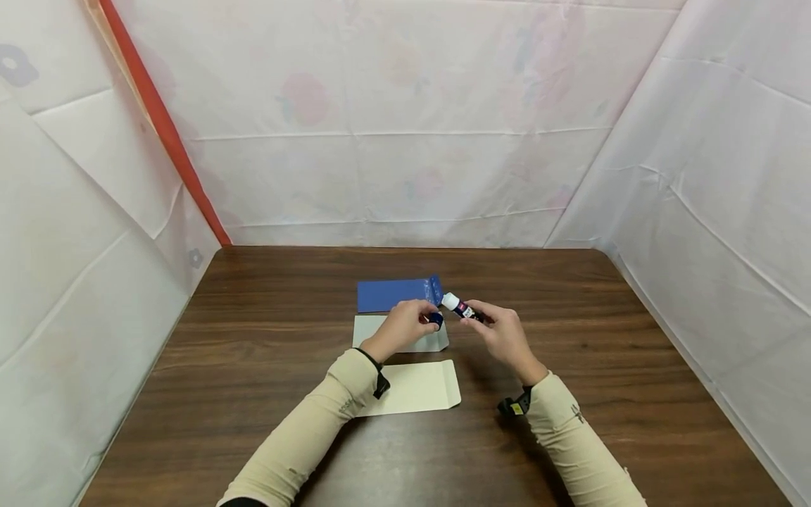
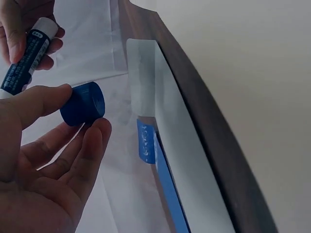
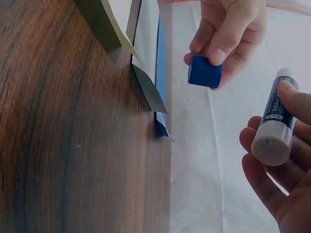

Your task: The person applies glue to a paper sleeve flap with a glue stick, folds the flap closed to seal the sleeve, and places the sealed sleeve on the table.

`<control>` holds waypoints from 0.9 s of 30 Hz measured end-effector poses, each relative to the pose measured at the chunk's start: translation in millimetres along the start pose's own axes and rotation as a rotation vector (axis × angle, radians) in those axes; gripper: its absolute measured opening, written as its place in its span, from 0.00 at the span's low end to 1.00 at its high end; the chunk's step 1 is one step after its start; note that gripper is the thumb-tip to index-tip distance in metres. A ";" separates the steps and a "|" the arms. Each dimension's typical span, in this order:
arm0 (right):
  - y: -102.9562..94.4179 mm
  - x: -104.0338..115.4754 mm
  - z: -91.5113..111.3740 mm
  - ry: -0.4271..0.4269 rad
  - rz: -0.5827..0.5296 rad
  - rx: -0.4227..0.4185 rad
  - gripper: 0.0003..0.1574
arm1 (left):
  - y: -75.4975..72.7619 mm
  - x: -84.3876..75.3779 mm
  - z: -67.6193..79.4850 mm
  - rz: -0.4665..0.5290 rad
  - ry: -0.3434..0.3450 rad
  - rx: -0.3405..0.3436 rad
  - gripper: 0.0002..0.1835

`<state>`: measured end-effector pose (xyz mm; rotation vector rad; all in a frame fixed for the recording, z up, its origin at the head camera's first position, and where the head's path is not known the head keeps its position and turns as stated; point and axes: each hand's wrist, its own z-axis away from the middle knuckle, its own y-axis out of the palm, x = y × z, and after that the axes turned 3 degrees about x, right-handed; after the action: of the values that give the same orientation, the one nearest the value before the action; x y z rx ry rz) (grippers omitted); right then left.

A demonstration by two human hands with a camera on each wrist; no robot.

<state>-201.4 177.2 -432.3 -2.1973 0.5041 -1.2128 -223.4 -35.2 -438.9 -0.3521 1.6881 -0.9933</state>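
My left hand [image 1: 404,325] pinches a dark blue glue stick cap [image 2: 80,106] between thumb and fingers. The glue stick [image 1: 462,308], its label dark with a white end, is held in my right hand [image 1: 503,334]; the cap is apart from it. Below and behind the hands lie a blue envelope [image 1: 389,294], a pale grey envelope [image 1: 366,327] and a cream envelope [image 1: 418,387]. White smears show on the blue envelope's flap [image 2: 146,141], which tilts up at the right end. My left hand and forearm partly cover the grey and cream envelopes.
The envelopes lie in a column on the dark brown wooden table [image 1: 266,331]. White patterned sheeting [image 1: 393,176] hangs behind the table and along both sides, with a red strip [image 1: 165,120] at the back left corner.
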 end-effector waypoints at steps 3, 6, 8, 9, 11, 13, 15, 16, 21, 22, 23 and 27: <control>0.2 0.1 -0.1 -0.001 -0.003 -0.001 0.17 | 4.2 0.2 -3.0 -0.032 0.003 0.006 0.13; 0.5 -1.2 0.8 -0.004 -0.009 -0.006 0.17 | 10.2 -1.0 -5.5 -0.067 0.007 0.020 0.14; 0.5 -2.1 1.4 -0.007 -0.008 -0.008 0.17 | 14.3 -2.4 -6.8 -0.078 0.014 0.029 0.14; 0.5 -2.6 1.6 -0.008 -0.007 -0.008 0.17 | 16.1 -3.3 -7.1 -0.079 0.015 0.034 0.14; 0.4 -3.3 1.5 -0.011 -0.008 -0.006 0.17 | 19.3 -5.0 -7.8 -0.079 0.016 0.036 0.13; -0.1 -3.0 1.0 -0.010 -0.015 -0.003 0.17 | 22.1 -7.1 -9.0 -0.086 0.022 0.034 0.13; -0.4 -3.0 0.6 -0.003 -0.026 -0.001 0.17 | 24.7 -9.0 -11.1 -0.093 0.031 0.034 0.12; -0.6 -3.0 0.4 0.001 -0.031 -0.001 0.17 | 25.8 -10.1 -12.5 -0.099 0.037 0.035 0.12; -0.7 -3.3 0.8 0.022 -0.037 0.002 0.17 | 28.5 -16.0 -18.7 -0.129 0.041 0.067 0.12; -0.8 -3.6 1.1 0.025 -0.036 0.005 0.17 | 28.8 -17.5 -19.7 -0.142 0.038 0.073 0.12; -0.8 -4.0 1.3 0.026 -0.034 0.006 0.17 | 29.1 -18.7 -20.7 -0.149 0.038 0.078 0.13; -0.4 -5.6 1.9 0.029 -0.041 0.004 0.17 | 30.8 -23.1 -23.8 -0.170 0.057 0.083 0.13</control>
<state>-202.6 181.2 -436.4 -2.1993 0.4704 -1.2676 -228.8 9.2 -445.8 -0.4209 1.6834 -1.2050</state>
